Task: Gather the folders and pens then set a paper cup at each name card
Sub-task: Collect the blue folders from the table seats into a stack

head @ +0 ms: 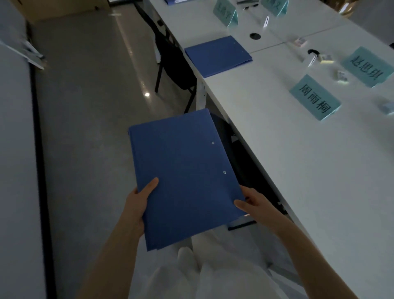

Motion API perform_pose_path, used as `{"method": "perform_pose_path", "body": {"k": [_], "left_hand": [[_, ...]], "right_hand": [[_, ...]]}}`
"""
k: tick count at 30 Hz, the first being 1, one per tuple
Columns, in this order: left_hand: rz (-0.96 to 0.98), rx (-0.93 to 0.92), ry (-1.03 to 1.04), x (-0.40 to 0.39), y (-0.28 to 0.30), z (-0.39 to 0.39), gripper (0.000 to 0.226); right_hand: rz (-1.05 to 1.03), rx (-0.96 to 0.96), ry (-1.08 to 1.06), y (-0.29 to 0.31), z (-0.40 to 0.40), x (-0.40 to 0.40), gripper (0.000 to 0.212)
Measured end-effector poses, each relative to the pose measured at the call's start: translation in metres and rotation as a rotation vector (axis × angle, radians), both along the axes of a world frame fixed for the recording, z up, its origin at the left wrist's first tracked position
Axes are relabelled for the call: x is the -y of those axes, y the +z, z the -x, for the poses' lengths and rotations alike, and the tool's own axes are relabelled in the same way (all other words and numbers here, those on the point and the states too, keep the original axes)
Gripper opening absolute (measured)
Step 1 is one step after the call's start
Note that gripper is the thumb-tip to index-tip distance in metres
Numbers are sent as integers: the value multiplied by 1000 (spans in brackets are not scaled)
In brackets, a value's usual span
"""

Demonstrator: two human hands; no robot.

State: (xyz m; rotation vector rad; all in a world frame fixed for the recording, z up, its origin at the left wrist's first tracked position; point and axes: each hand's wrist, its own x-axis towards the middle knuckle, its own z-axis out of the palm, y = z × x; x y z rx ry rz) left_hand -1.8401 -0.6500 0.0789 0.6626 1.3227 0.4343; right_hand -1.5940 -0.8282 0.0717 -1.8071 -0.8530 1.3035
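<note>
I hold a blue folder flat in front of me, off the table's left edge. My left hand grips its near left edge, thumb on top. My right hand grips its near right corner. A second blue folder lies on the white table further along. Teal name cards stand on the table: one close by, one behind it, two more at the far end. A third blue folder shows at the top edge. Pens at the far end are too blurred to make out.
A black folding chair stands tucked at the table beside the second folder. Another dark chair sits under the table edge next to me. Cable holes and small clear objects are on the tabletop. A grey wall runs along the left.
</note>
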Motion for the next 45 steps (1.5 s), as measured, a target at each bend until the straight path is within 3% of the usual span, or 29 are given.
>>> {"method": "perform_pose_path", "body": {"k": [3, 6, 10, 17, 23, 30, 35, 40, 45], "left_hand": [[1, 9, 25, -32, -2, -7, 55], [-1, 12, 34, -78, 1, -22, 52], [-13, 14, 26, -135, 14, -47, 39], [-26, 67, 51, -210, 19, -80, 38], [11, 68, 77, -296, 9, -90, 46], [33, 75, 49, -422, 12, -97, 35], [34, 94, -37, -514, 26, -113, 33], [44, 95, -98, -568, 32, -138, 33], [38, 87, -137, -617, 28, -178, 28]], "right_hand": [[88, 100, 132, -11, -18, -40, 60], [160, 13, 157, -5, -32, -92, 27], [131, -198, 35, 0, -56, -159, 34], [186, -480, -145, 2, -85, -267, 37], [149, -410, -253, -9, -87, -357, 39], [140, -308, -369, -11, -74, -476, 39], [211, -446, -542, 1, -82, -547, 38], [207, -521, -706, -9, -106, -582, 53], [154, -327, -819, -21, -166, -612, 39]]}}
